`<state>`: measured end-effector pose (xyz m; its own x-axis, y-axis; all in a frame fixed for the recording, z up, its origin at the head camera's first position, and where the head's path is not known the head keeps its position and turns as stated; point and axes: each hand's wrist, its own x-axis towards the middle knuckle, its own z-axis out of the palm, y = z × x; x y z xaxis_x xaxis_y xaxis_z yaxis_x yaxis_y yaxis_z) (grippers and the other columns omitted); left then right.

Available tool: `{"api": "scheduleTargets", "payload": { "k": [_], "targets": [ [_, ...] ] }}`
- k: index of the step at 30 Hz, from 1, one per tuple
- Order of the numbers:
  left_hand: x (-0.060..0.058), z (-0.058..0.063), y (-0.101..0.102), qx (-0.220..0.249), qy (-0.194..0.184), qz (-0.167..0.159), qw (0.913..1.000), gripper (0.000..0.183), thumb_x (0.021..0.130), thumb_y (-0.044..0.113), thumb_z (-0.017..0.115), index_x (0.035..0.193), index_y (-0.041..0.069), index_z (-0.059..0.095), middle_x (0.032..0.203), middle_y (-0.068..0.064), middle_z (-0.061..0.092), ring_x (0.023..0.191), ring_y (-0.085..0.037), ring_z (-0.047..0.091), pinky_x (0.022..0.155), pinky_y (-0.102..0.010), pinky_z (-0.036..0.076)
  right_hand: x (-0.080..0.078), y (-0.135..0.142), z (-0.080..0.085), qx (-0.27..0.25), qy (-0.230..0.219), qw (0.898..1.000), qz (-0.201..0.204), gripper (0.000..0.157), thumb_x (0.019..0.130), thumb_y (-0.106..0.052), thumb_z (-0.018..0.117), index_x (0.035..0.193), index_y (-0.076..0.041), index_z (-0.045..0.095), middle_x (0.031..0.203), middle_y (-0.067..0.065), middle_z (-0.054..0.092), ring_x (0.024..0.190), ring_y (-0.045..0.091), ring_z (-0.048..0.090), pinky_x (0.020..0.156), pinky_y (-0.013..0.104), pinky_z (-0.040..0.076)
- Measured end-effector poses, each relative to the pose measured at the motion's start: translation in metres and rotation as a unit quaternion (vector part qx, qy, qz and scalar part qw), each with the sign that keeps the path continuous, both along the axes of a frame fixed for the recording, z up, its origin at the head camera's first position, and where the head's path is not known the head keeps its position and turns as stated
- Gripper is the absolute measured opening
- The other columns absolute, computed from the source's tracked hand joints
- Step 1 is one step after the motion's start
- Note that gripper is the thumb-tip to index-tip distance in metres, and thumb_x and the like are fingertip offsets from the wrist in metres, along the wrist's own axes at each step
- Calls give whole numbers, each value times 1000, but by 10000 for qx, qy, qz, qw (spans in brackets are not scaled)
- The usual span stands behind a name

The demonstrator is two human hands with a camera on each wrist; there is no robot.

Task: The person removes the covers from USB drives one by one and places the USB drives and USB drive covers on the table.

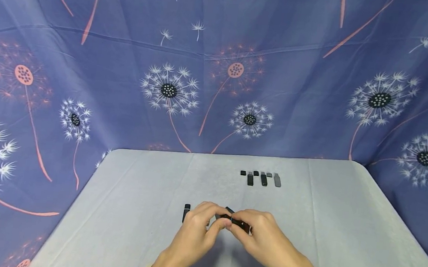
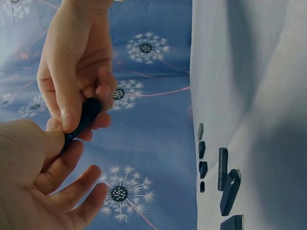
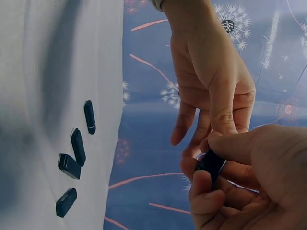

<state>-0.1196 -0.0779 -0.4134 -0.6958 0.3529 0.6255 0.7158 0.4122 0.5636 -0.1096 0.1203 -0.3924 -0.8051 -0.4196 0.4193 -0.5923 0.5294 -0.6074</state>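
In the head view my left hand [image 1: 197, 224] and right hand [image 1: 262, 232] meet above the middle of the table. Between them is a small black USB flash drive [image 2: 88, 116], partly covered by fingers. My left thumb and index finger pinch one end; the left hand's other fingers spread loosely in the left wrist view. The right hand's fingers curl round the other end, and a dark part of the drive [image 3: 211, 164] shows in the right wrist view. Whether a cap is on or off it is hidden.
Several dark flash drives lie below the hands, including one [image 1: 186, 213] left of the left hand and others [image 3: 69, 165] in the right wrist view. Farther back, two black drives [image 1: 263, 179] and a grey one [image 1: 278, 180] lie with small caps [image 1: 243, 173]. A patterned curtain [image 1: 297, 115] surrounds the table.
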Motion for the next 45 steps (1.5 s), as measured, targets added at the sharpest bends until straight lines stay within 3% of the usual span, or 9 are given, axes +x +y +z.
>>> {"api": "scheduleTargets", "payload": {
  "k": [4,11,17,22,24,28,30,38,45],
  "targets": [
    [0,2,-2,15,-54,-28,10000,9,93,20,74,99,14,75,94,7,72,93,-7,69,78,-21,57,-1,-3,0,-153,210,9996,94,10,96,-13,74,89,-19,76,78,-14,66,64,-6,50,54,14,47],
    [0,7,-4,-79,-87,-7,9999,6,96,19,70,99,14,72,93,7,70,81,-1,60,66,-13,51,-1,-7,-1,-539,1033,9929,222,12,93,-6,76,97,-17,81,72,-14,62,61,-8,45,51,6,39],
    [1,11,-4,-88,-85,-125,9998,5,98,17,68,99,13,71,94,6,70,80,0,59,65,-11,50,0,-6,0,-683,1354,9879,339,18,87,1,79,100,-12,82,73,-12,64,61,-8,45,50,5,39],
    [0,13,-2,211,190,-265,9992,3,96,13,68,98,11,70,91,3,70,73,0,56,62,-8,46,-2,-6,0,-673,1691,9822,471,23,84,4,79,103,-7,81,74,-8,67,63,-7,46,52,5,39],
    [-2,15,-5,533,308,-126,9980,2,95,11,68,96,10,70,89,1,71,71,-2,58,62,-10,47,-2,-5,-1,-609,1781,9810,471,20,83,5,79,99,-7,80,75,-8,67,63,-7,46,53,5,39],
    [-6,23,-17,1188,351,488,9911,4,94,11,70,94,11,74,86,2,74,72,-6,65,66,-16,52,-2,-1,-2,-490,1761,9829,221,17,82,4,81,94,-8,80,79,-7,72,66,-6,52,56,6,43],
    [-6,27,-21,1258,323,673,9892,6,92,10,72,96,12,76,87,3,75,74,-8,68,68,-18,54,-1,1,-4,-486,1670,9847,79,18,81,3,82,95,-9,81,81,-7,73,66,-6,53,57,6,44],
    [-5,22,-15,866,153,448,9951,11,90,10,76,100,13,78,90,4,76,75,-7,68,67,-17,54,-2,0,-5,-561,1696,9839,34,17,83,1,81,95,-11,80,81,-10,70,66,-6,50,56,6,42],
    [-6,19,-14,687,242,384,9966,11,93,11,74,102,14,77,94,3,75,77,-6,65,65,-16,51,0,2,-5,-496,1462,9875,-333,20,84,4,80,99,-9,81,92,-7,67,72,-2,53,61,7,43]
  ]
}}
